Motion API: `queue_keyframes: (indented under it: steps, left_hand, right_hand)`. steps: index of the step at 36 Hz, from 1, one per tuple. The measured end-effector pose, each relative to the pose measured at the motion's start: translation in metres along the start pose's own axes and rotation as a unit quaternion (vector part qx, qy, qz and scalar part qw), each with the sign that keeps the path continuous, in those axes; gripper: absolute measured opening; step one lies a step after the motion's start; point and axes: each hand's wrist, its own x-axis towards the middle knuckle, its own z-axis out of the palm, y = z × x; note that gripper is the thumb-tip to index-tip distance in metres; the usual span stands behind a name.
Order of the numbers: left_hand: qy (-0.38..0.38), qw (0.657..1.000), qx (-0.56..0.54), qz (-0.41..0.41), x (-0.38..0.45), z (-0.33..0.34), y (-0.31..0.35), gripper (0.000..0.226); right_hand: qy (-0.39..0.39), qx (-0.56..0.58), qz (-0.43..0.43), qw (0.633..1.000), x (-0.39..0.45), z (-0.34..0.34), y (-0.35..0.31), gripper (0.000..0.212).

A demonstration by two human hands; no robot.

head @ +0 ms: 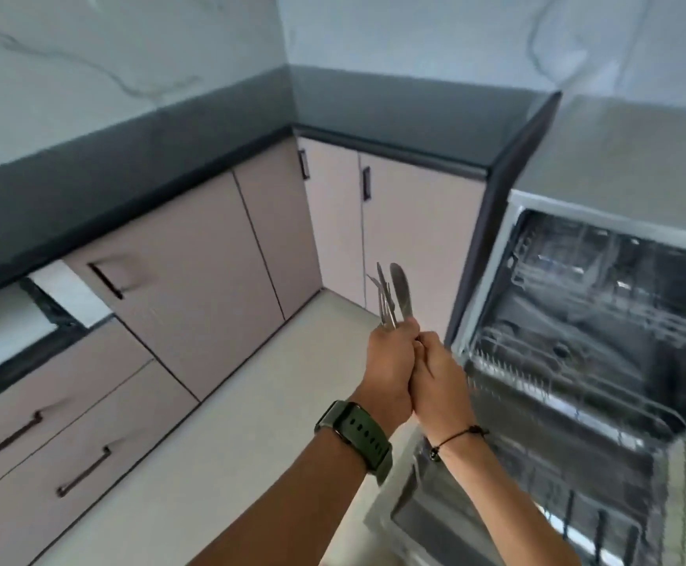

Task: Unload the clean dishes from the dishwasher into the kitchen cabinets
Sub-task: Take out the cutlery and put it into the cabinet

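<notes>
Cutlery bundle (392,298) is mid-air, centre of view, clear of the open dishwasher (578,320) at 3 o'clock. It looks like a table knife plus a couple of forks; exact count can't be told because of blur. Blade and tines point up toward 12 o'clock, handles buried in the fists.

Left hand (390,367): fingers curled tight round the handles, carrying the load. Right hand (439,379): pressed against the left, fingers curled onto the same handles from the 3 o'clock side. How much it actually grips can't be told. Green watch (353,437) on left wrist, black cord (455,437) on right.

Handling, my read:
- Stainless, stiff, light. No breakage risk.
- Smooth handles, possibly still damp, so pieces can slide past each other and fan out.
- Loose bundle: if one slips, the rest follow. Needs squeeze across all handles, not just the outer ones.
- Best hold is low on the handles, as now. Keep skin off tines and blade.
- Tips up near face level; tilt away when turning.

Likely targets: drawers (47,443) at 8 o'clock under the dark surface (88,198). The top one at 9 o'clock appears pulled out; contents not legible. Cabinet doors (194,279) at 10–12 o'clock are closed.
</notes>
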Motion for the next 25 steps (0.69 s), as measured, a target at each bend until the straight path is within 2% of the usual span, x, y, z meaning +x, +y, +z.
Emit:
queue_keyframes:
  steps: [5,10,16,22,25]
  left_hand:
    - [0.029,0.999,-0.023,0.02,0.003,-0.044,0.054,0.013]
    - [0.041,0.999,-0.01,0.018,0.026,-0.092,0.104,0.022]
    - [0.057,0.998,0.029,0.008,0.085,-0.153,0.159,0.02]
    - [0.031,0.996,0.081,-0.023,0.152,-0.196,0.197,0.019]
    - [0.017,0.995,0.086,-0.041,0.187,-0.204,0.215,0.012]
  right_hand:
    - [-0.042,0.024,-0.007,0.999,0.017,0.04,-0.052,0.021]
    - [-0.067,0.041,0.017,0.997,0.047,0.092,-0.092,0.025]
    - [-0.125,0.095,0.064,0.986,0.099,0.169,-0.129,0.027]
    - [-0.178,0.098,0.118,0.972,0.146,0.219,-0.15,0.024]
    - [-0.205,0.058,0.124,0.969,0.181,0.232,-0.156,0.021]
